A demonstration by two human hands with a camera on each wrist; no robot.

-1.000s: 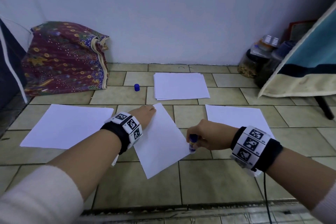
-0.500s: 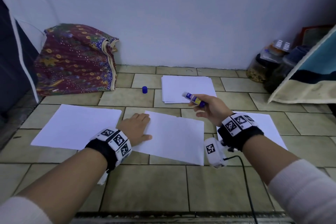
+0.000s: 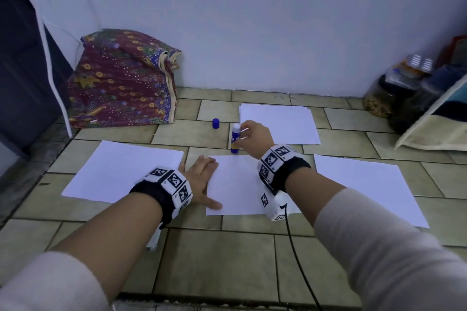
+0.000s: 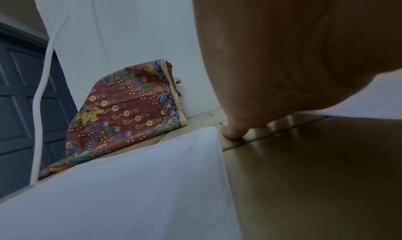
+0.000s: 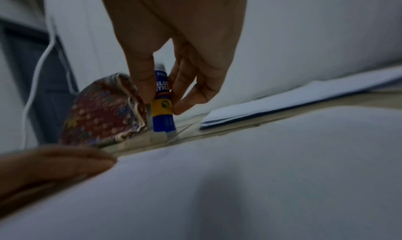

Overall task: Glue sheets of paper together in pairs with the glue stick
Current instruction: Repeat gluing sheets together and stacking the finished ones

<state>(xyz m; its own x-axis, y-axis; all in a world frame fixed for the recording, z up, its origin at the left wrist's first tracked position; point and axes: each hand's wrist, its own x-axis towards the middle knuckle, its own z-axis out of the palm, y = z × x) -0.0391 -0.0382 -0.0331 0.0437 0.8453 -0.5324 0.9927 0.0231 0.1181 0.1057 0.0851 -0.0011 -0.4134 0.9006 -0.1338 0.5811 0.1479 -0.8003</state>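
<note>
My right hand (image 3: pixel 252 137) is pinching the glue stick (image 3: pixel 235 138) between thumb and fingers (you can half read the label in the wrist view (image 5: pixel 162 99)). The stick stands upright with its blue base down on the floor tiles (image 3: pixel 217 260), just past the far edge of the middle sheet (image 3: pixel 237 184) and right beside the near left corner of the paper stack (image 3: pixel 278 124). Whether the base is actually touching the tile or just above it, I can't tell, it's a bit blurry.

My left hand (image 3: pixel 202 179) is flat, fingers straight and together, pressing on the left edge of that middle sheet, with the thumb sticking out along its near side. From the left wrist camera the fingertips (image 4: pixel 233 132) look to be down on the tile beside the left sheet (image 3: pixel 121 171).

Further out: the blue cap (image 3: pixel 215 123) sits on its own on the floor, near the stick's left and apart from it. Another sheet (image 3: pixel 366 189) lies off to the right. A patterned cloth bundle (image 3: pixel 121 83) leans against the wall at the far left, and some jars (image 3: pixel 389 93) are tucked into the far right corner.
</note>
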